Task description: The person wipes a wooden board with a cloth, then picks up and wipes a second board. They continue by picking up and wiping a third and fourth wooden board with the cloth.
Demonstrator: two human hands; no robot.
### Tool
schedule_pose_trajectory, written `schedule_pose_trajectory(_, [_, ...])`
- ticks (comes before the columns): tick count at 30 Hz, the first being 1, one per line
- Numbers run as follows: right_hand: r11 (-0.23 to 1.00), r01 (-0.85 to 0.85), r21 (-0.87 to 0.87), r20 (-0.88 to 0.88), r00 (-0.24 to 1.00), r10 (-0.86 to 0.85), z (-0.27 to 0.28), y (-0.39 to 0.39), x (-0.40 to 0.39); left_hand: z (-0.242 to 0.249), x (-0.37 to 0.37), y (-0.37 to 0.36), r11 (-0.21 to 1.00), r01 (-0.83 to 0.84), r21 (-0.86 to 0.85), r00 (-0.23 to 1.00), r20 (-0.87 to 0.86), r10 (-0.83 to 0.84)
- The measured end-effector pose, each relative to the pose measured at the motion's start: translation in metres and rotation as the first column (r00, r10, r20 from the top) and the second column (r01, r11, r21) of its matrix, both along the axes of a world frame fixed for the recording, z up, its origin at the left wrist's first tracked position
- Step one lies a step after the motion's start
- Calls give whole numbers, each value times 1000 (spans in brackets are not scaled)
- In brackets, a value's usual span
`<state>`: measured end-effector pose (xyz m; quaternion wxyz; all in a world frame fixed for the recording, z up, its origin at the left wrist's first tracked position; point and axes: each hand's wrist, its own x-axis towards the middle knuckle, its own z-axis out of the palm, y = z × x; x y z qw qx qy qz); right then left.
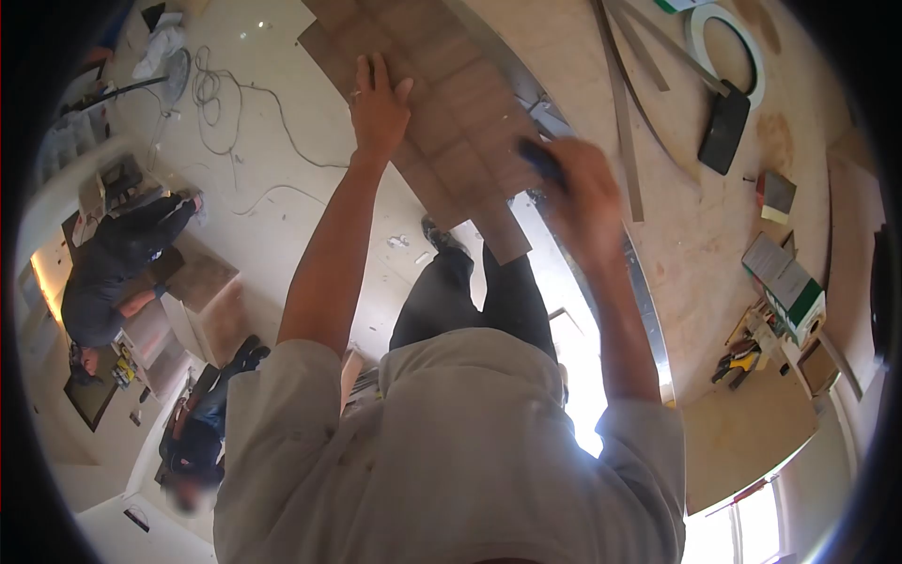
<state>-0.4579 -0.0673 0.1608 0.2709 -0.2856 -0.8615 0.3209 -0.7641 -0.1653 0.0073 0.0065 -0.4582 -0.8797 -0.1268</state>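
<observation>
Brown board [460, 113] sits out front, over the floor [282, 56] along the edge of the tabletop [695, 244]; support under it not visible. Long axis slants far-left to near-right, notched end toward the legs. Left hand [381, 113] is the nearer one: fingers extended, slightly spread, palm down on the board by its left edge, gripping nothing. Right hand [587, 202] is at the opposite edge, near the notched end, fingers wrapped round a dark tool [542, 162]; blurred, can't tell tool type or whether it touches the board. Counts: 1 board, 1 tool, 1 white ring [695, 39], 1 black slab [724, 128], 1 green-and-white box [787, 277], roughly 4 thin strips [627, 141], overlapping.
</observation>
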Motion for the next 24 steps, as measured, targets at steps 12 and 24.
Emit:
schedule_pose_trajectory(12, [903,-161,-398,703,579,413,-83,-68,148,5,-13,-4,999,1,32,1000,4,-1])
schedule_pose_trajectory(24, [961,161,-224,375,924,-68,-76,-103,-3,-6,-55,75,997,76,-21,995,-71,-77])
